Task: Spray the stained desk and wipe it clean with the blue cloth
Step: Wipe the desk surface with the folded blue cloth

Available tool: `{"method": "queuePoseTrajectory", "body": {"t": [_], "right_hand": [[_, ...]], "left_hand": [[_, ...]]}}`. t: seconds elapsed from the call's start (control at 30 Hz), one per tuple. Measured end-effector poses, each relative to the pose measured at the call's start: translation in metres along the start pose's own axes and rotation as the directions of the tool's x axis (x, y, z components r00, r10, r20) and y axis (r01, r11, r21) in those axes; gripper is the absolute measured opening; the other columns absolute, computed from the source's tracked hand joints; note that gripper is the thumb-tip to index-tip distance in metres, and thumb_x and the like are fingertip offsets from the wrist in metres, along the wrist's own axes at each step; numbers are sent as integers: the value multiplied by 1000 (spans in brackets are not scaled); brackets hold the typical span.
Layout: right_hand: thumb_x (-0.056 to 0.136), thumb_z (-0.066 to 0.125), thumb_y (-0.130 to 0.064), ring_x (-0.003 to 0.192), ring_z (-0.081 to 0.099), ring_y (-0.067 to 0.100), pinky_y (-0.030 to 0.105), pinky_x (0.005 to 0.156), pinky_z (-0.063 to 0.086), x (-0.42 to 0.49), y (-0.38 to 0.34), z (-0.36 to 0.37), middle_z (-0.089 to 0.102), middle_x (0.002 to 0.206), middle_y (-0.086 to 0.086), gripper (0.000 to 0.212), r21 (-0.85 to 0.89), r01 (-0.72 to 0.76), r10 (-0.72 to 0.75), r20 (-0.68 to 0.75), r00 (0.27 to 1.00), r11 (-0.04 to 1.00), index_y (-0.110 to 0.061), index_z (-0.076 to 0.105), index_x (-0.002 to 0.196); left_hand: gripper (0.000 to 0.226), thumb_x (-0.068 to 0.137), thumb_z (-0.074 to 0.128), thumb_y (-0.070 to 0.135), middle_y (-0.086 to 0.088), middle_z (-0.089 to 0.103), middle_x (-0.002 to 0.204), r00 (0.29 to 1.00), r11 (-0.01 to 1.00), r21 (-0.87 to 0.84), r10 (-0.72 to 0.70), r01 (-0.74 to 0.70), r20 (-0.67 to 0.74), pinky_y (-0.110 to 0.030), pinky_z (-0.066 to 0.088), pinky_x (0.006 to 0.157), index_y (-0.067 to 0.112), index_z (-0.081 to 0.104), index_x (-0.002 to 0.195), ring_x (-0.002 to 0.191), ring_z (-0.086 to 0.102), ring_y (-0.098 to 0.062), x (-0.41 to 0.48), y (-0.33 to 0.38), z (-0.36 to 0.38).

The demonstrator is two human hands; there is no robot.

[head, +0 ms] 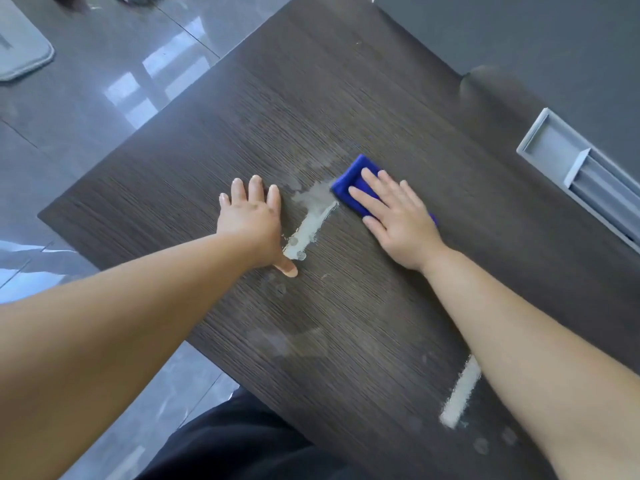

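Bracing flat on the dark desk [346,98] with the left hand [251,216], fingers straight and spread, nothing held — just right of it, a pale smeared stain [310,225]. Farther right, pressing the blue cloth [351,180] onto the desk with the right hand [394,216], fingers straight, at the stain's far end.

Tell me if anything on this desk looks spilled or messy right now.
Yes. A pale smeared streak lies on the dark desk between the left hand and the blue cloth under the right hand. A second pale streak sits nearer, beside the right forearm.
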State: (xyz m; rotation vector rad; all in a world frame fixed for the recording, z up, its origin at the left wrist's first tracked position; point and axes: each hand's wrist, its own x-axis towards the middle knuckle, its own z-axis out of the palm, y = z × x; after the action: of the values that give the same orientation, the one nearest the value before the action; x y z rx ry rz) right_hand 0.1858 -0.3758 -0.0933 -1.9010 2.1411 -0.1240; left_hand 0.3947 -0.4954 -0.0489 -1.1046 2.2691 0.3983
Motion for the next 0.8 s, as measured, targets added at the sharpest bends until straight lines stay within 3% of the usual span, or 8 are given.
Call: {"method": "queuePoseTrajectory", "body": {"t": [0.07, 0.17, 0.23, 0.33, 0.43, 0.57, 0.67, 0.8], "right_hand": [[98, 30, -35, 145, 11, 24, 45, 116, 8, 15, 15, -4, 13, 158, 0, 50, 8, -239, 239, -50, 970, 971, -29, 27, 147], [101, 31, -32, 145, 4, 25, 46, 116, 5, 52, -7, -1, 2, 159, 2, 52, 66, -627, 629, -136, 765, 777, -27, 14, 150], [100, 31, -35, 145, 5, 27, 47, 115, 7, 63, -39, 7, 2, 159, 4, 54, 40, -578, 578, -136, 805, 815, -26, 13, 150], [97, 31, -37, 144, 14, 30, 48, 113, 10, 32, -67, 20, 16, 157, 6, 51, -15, -125, 124, -62, 990, 992, -25, 27, 147], [94, 32, -39, 141, 23, 25, 42, 113, 11, -9, -35, 17, 27, 154, 2, 49, -41, 202, -200, 47, 979, 979, -28, 39, 142], [97, 31, -36, 145, 12, 25, 49, 115, 10, 6, 13, 0, 15, 157, 1, 50, -28, -142, 142, -3, 990, 990, -29, 28, 146], [100, 33, -33, 145, 5, 26, 48, 115, 6, 42, -23, 6, 5, 159, 3, 53, 27, -552, 550, -134, 824, 833, -27, 16, 150], [99, 33, -38, 145, 4, 28, 48, 114, 5, 39, -83, 22, 4, 159, 5, 55, -19, -315, 312, -86, 946, 949, -28, 15, 150]], "left_hand": [[137, 43, 81, 66, -15, 7, 152, 1000, 1000, -16, -4, 4, -9, -49, 18, 115, 11, 10, 147, 140, 6, -39, 1, -1, -2], [135, 43, 83, 64, -14, 8, 152, 1000, 999, -44, -12, 11, -6, -49, 18, 115, 12, 12, 146, 140, 5, -38, -1, -1, -2], [136, 43, 82, 64, -14, 6, 153, 1000, 999, -37, -13, 13, -7, -49, 17, 116, 12, 11, 147, 141, 4, -39, -1, -1, -2], [139, 45, 81, 66, -15, 4, 154, 1000, 1000, -23, -12, 12, -6, -50, 14, 116, 12, 6, 149, 142, 2, -39, -1, -2, -1], [140, 46, 79, 67, -15, 1, 155, 1000, 1000, -15, -8, 8, -4, -50, 12, 117, 13, 2, 149, 142, 0, -39, 0, -2, 0], [140, 46, 80, 66, -15, 2, 154, 1000, 1000, -29, -7, 7, -9, -51, 11, 117, 12, 3, 149, 142, 0, -40, 0, -3, 0], [138, 46, 81, 65, -14, 2, 154, 1000, 999, -33, -7, 7, -11, -50, 11, 117, 13, 5, 149, 142, 1, -39, -1, -3, 0], [138, 44, 81, 65, -14, 5, 154, 999, 999, -48, -17, 15, -45, -49, 13, 117, 12, 8, 149, 142, 3, -38, 1, -4, 3]]}}
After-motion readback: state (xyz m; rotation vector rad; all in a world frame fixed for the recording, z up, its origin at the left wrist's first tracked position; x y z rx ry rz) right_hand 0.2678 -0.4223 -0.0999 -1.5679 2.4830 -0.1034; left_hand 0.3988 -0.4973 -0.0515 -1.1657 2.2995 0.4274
